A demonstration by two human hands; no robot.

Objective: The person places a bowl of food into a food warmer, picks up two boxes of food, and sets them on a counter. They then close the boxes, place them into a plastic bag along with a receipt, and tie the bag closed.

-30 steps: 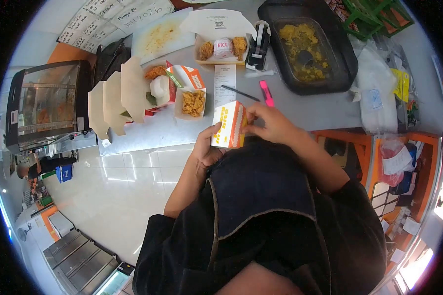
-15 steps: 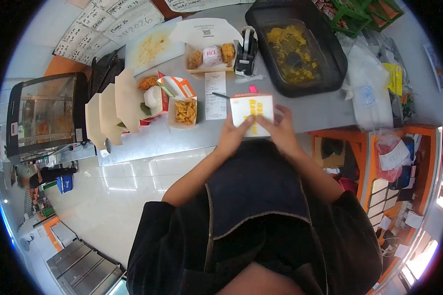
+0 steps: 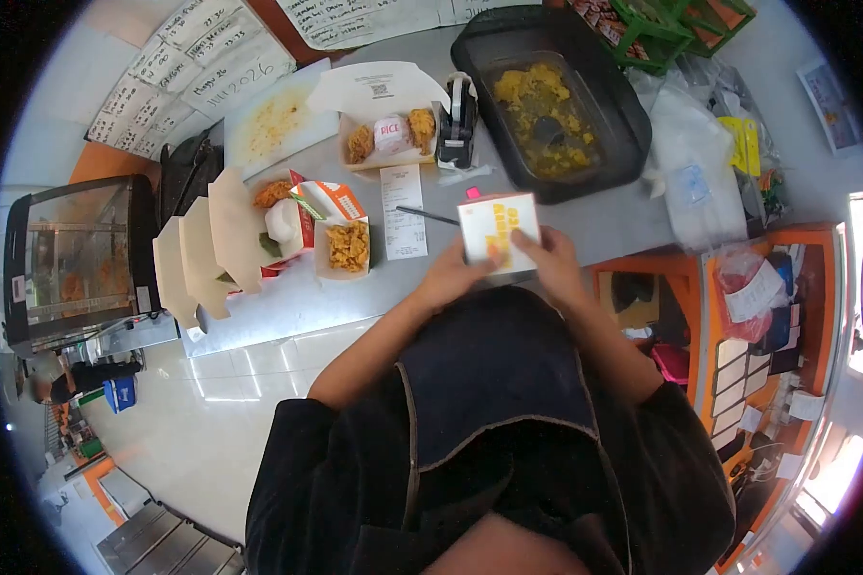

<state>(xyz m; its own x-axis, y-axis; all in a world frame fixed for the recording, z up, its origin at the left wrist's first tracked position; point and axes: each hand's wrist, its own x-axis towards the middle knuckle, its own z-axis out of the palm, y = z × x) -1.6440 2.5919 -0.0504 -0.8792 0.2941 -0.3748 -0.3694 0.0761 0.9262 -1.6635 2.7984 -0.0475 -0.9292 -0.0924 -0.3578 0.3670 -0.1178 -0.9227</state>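
Observation:
A small white box [image 3: 499,230] with yellow lettering and an orange edge is held between both hands at the counter's front edge. My left hand [image 3: 455,275] grips its lower left side, thumb on the printed face. From the right, my right hand [image 3: 554,265] holds it with its thumb on the same face. Left of the box, a printed receipt [image 3: 403,235] lies on the counter with a black pen [image 3: 424,214] across it. Beside the receipt stands an open carton of fried chicken pieces [image 3: 347,247]. The fingers behind the box are hidden.
Open meal boxes [image 3: 240,230] stand left. Behind are a chicken-and-rice box [image 3: 360,158], tape dispenser [image 3: 457,125] and cutting board [image 3: 312,123]. A black tray [image 3: 628,144] holds yellow crumbs; plastic bags [image 3: 695,192] lie right. A person [image 3: 77,379] is far left.
The box has shifted slightly right relative to the receipt, exposing more of the pen. Both hands keep hold of it. The camera view has moved a little, so the counter items appear lower on the left.

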